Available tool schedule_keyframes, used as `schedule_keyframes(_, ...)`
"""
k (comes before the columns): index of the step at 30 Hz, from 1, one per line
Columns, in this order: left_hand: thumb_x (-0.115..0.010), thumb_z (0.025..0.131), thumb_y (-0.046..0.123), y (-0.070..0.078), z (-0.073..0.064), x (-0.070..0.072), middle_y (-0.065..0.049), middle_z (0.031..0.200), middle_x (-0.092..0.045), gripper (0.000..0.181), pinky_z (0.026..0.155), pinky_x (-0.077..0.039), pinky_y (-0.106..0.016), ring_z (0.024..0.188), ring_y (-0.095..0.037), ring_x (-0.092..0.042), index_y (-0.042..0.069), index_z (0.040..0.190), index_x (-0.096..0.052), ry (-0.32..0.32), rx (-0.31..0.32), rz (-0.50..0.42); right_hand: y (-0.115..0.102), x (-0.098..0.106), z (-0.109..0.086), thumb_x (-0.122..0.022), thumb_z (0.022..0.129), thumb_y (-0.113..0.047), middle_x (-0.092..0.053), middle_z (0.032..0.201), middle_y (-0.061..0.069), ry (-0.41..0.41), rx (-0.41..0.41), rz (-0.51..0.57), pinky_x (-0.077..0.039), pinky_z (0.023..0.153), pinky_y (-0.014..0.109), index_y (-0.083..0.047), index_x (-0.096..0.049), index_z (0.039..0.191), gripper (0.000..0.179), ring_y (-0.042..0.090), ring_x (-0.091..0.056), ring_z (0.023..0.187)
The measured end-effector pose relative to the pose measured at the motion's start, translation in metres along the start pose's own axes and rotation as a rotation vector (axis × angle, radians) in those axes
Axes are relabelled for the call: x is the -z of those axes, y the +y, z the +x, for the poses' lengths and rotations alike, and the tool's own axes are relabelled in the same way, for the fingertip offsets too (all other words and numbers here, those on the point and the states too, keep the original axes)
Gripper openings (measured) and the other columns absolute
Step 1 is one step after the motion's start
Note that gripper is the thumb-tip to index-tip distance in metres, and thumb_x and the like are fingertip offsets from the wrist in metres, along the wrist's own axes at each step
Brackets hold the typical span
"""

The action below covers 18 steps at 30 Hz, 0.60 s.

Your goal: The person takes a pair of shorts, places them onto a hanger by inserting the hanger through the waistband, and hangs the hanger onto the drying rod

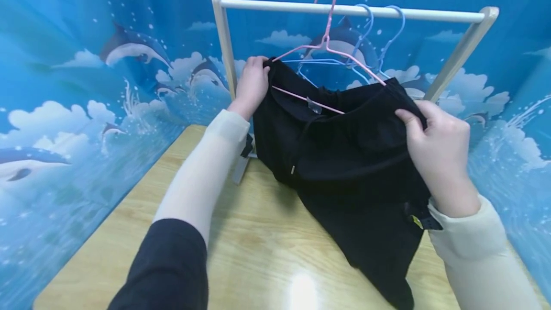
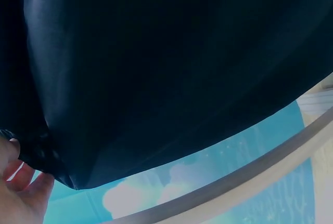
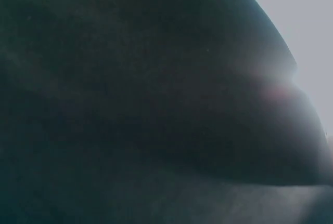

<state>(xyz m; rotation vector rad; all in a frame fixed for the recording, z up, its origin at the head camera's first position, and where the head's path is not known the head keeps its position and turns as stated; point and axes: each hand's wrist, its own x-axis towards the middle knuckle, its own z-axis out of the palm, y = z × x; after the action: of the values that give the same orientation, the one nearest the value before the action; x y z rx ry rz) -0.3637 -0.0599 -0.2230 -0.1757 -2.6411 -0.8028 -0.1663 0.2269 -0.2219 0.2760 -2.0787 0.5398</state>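
Black drawstring shorts or trousers [image 1: 344, 157] hang from a pink hanger [image 1: 328, 44], whose hook is over the rack's bar. The hanger's ends sit inside the waistband, and its lower bar crosses the waist opening. My left hand [image 1: 251, 83] pinches the waistband at its left corner; the left wrist view shows that hand [image 2: 26, 195] with the fingertips on the black cloth [image 2: 156, 78]. With thumb and fingers, my right hand [image 1: 443, 147] grips the waistband's right side. Dark cloth [image 3: 156, 89] fills most of the right wrist view, and the right fingers are hidden there.
A rack with a white bar [image 1: 275, 5] and wooden posts [image 1: 462, 56] stands on the wooden table [image 1: 241, 252]. Two blue hangers [image 1: 366, 27] hang right of the pink one, partly behind the garment. A blue dolphin-print curtain [image 1: 86, 85] is behind.
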Motion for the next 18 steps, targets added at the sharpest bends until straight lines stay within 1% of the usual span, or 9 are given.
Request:
schedule_keyframes(3, -0.033, 0.106, 0.031, -0.003, -0.003, -0.001, -0.006, 0.144, -0.044, 0.043, 0.113, -0.035, -0.029, 0.131, -0.018, -0.044, 0.011, 0.144, -0.040, -0.011, 0.011, 0.012, 0.001, -0.003, -0.004, -0.063, 0.095, -0.019, -0.067, 0.079, 0.027, 0.000, 0.005, 0.006, -0.028, 0.057, 0.021, 0.009, -0.068, 0.094, 0.029, 0.037, -0.055, 0.057)
schedule_keyframes(9, -0.034, 0.106, 0.029, -0.008, -0.006, -0.004, -0.008, 0.141, -0.046, 0.042, 0.111, -0.037, -0.031, 0.129, -0.020, -0.046, 0.010, 0.143, -0.042, -0.002, -0.008, 0.029, 0.003, -0.010, -0.011, -0.063, 0.095, -0.019, -0.066, 0.079, 0.027, -0.004, -0.003, 0.012, -0.030, 0.059, 0.026, 0.009, -0.067, 0.093, 0.028, 0.037, -0.055, 0.059)
schedule_keyframes(16, -0.033, 0.106, 0.029, -0.012, -0.009, -0.010, -0.008, 0.141, -0.046, 0.042, 0.111, -0.037, -0.033, 0.129, -0.021, -0.046, 0.010, 0.142, -0.042, -0.019, -0.004, 0.045, 0.007, -0.015, -0.020, -0.063, 0.095, -0.017, -0.066, 0.077, 0.026, -0.010, 0.000, 0.006, -0.030, 0.057, 0.025, 0.009, -0.067, 0.092, 0.027, 0.037, -0.056, 0.057)
schedule_keyframes(18, -0.033, 0.106, 0.029, -0.014, -0.009, -0.011, -0.008, 0.141, -0.046, 0.042, 0.111, -0.037, -0.033, 0.129, -0.021, -0.046, 0.010, 0.142, -0.042, -0.017, -0.005, 0.051, 0.008, -0.016, -0.021, -0.063, 0.094, -0.017, -0.066, 0.078, 0.026, -0.010, -0.004, 0.007, -0.030, 0.058, 0.026, 0.010, -0.067, 0.092, 0.027, 0.038, -0.056, 0.058)
